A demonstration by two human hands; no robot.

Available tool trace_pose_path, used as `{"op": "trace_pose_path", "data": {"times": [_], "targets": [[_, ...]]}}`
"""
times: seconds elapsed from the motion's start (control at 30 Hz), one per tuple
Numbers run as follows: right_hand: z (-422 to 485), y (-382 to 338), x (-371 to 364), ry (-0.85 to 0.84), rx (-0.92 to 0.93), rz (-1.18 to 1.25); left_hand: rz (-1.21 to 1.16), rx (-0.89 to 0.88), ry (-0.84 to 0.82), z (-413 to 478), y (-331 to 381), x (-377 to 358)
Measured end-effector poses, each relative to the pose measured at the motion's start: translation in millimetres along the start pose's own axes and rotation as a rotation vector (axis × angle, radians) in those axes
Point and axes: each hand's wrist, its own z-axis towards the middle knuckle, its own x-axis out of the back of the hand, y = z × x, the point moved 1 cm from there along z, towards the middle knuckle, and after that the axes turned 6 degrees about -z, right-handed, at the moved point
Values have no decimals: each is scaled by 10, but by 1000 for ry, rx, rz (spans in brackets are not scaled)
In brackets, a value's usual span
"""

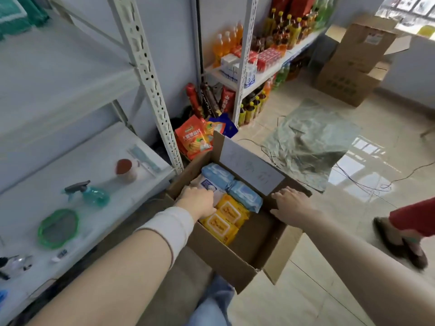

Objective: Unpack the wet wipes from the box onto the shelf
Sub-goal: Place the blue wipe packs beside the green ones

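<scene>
Low at centre frame, my left hand (200, 203) bends onto a white wet-wipes pack (210, 185) inside the open brown cardboard box (235, 255); I cannot tell whether it grips. My right hand (292, 205) lies spread on the box's rim.

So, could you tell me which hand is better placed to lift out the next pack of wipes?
Left. The left hand is inside the box, gripping a white pack, and the shelf lies on that side. The right hand only rests on the box's rim.
</scene>
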Motion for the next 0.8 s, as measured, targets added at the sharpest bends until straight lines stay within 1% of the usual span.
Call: {"op": "trace_pose_path", "data": {"times": [0.13, 0.23, 0.33, 0.47, 0.53, 0.67, 0.8], "targets": [[250, 64, -508, -85, -5, 59, -55, 22, -108, 452, 71, -270], [383, 107, -891, -169, -23, 139, -73, 21, -183, 687, 129, -529], [471, 91, -1238, -230, -19, 212, -120, 59, -260, 844, 140, -843], [660, -3, -1686, -327, -14, 328, -168, 122, -303, 1011, 90, -1250], [710, -73, -1851, -380, -52, 410, -204, 153, -320, 1054, 53, -1389], [778, -234, -2081, -443, -169, 633, -256, 158, -311, 1256, -46, -1537], [1010, -393, -2278, -461, -317, 827, -347, 155, -314, 1668, -169, -1715]]}}
